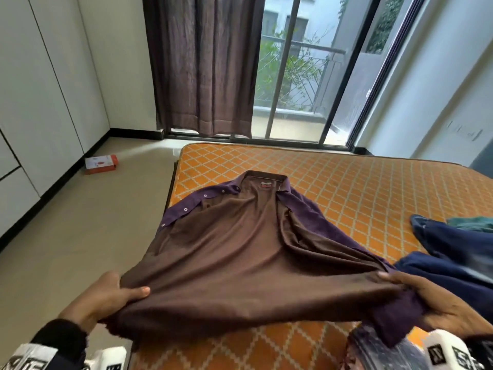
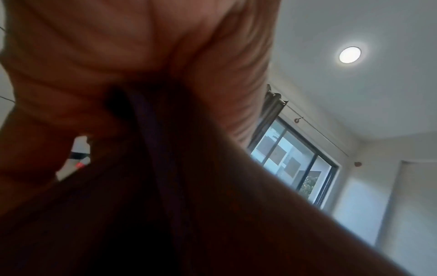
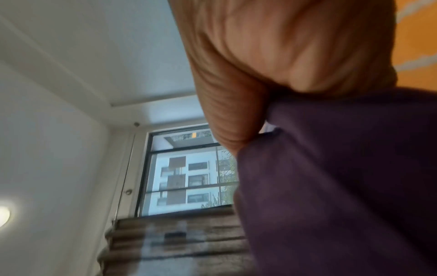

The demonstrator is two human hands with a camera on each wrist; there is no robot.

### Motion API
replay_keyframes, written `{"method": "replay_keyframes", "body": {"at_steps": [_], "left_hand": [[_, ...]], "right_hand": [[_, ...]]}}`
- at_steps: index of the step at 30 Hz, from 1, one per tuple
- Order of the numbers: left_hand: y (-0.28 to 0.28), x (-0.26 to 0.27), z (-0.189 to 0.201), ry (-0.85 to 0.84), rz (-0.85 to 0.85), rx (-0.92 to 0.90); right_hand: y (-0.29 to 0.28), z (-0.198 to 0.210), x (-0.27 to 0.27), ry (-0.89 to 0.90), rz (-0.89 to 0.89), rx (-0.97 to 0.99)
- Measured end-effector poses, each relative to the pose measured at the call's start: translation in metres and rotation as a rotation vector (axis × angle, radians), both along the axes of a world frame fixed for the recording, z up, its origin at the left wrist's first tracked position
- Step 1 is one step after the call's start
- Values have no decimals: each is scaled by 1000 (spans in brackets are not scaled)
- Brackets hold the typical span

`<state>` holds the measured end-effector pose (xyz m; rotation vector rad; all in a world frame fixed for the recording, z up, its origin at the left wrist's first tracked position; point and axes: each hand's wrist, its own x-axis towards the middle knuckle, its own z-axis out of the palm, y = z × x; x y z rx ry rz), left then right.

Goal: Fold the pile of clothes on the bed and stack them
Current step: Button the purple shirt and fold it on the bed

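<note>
Head view: left hand (image 1: 106, 296) and right hand (image 1: 437, 303) each pinch a hem corner of the purple shirt (image 1: 226, 249), collar lying beyond on the bed (image 1: 360, 182). Keep hem taut, corners level, before folding toward collar.

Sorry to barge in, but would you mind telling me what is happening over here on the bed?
A person is working on a purple shirt spread on the orange mattress, collar pointing toward the window. The left hand and right hand each grip a near corner of its hem, lifting it off the mattress. The shirt is not yet folded. More dark blue clothes wait to the right.
</note>
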<state>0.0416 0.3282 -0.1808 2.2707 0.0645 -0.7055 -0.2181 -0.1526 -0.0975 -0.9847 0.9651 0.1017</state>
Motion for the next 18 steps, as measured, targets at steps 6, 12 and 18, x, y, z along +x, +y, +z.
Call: {"method": "replay_keyframes", "body": {"at_steps": [6, 12, 18], "left_hand": [[-9, -12, 1, -53, -500, 236], [-20, -17, 9, 84, -457, 169], [-26, 12, -12, -263, -67, 229]], "right_hand": [[-33, 35, -59, 129, 359, -494], [-104, 28, -78, 509, 917, -1302], [73, 83, -17, 509, 1316, -1278]]}}
